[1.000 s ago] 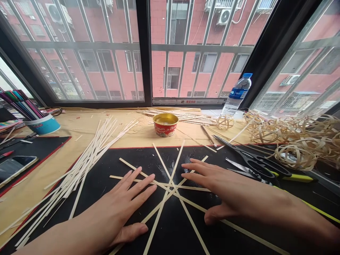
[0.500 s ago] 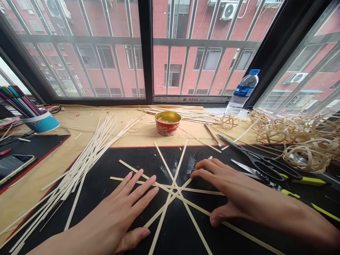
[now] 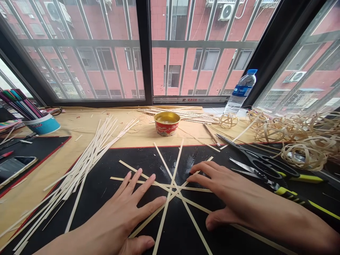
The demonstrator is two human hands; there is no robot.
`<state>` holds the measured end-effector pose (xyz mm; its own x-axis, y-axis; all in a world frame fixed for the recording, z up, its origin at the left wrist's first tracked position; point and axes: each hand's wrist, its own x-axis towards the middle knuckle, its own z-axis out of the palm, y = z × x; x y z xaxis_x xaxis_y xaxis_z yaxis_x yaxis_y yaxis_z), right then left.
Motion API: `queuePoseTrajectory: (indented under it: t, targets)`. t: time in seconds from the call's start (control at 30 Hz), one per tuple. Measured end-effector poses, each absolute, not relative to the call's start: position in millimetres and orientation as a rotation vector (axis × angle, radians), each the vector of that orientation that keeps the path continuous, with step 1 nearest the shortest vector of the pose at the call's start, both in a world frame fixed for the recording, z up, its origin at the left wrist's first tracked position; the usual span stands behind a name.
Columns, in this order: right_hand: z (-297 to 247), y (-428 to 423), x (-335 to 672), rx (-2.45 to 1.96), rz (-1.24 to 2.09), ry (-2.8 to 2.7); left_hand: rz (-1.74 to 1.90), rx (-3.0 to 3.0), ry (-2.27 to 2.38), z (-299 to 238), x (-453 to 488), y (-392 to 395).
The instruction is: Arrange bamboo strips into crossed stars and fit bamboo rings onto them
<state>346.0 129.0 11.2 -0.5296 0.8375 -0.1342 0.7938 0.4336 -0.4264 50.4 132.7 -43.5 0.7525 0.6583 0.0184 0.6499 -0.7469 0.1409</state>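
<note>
Several flat pale strips, which look like bamboo, cross in a star (image 3: 174,191) on a black mat (image 3: 106,198). My left hand (image 3: 127,209) lies open at the left of the crossing, fingers spread over the strips. Its index fingertip touches a strip just beside the centre. On the other side, my right hand (image 3: 220,187) is open and arched, thumb well apart from the fingers. Its fingertips rest at the upper right strip (image 3: 209,160), and the thumb is down by the lower right strip (image 3: 198,206). Parts of the strips are hidden under both hands.
A pile of loose strips (image 3: 82,166) lies at left. Behind the mat stands a red-and-gold bowl (image 3: 167,125) holding liquid. To the right are black scissors (image 3: 255,159), smaller snips (image 3: 244,167), woven strip balls (image 3: 302,156) and a water bottle (image 3: 240,92). A pen cup (image 3: 44,124) and phone (image 3: 17,168) sit left.
My left index finger has stretched right to the crossing. The steep strip's top end has swung slightly left. My right hand has shifted a little left.
</note>
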Motion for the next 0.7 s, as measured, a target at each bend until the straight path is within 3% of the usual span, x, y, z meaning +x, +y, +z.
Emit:
queuePoseTrajectory:
  t: [0.7]
  targets:
    - [-6, 147, 338, -1.327, 0.607, -2.653, 0.072, 2.849, 1.047, -41, 53, 131]
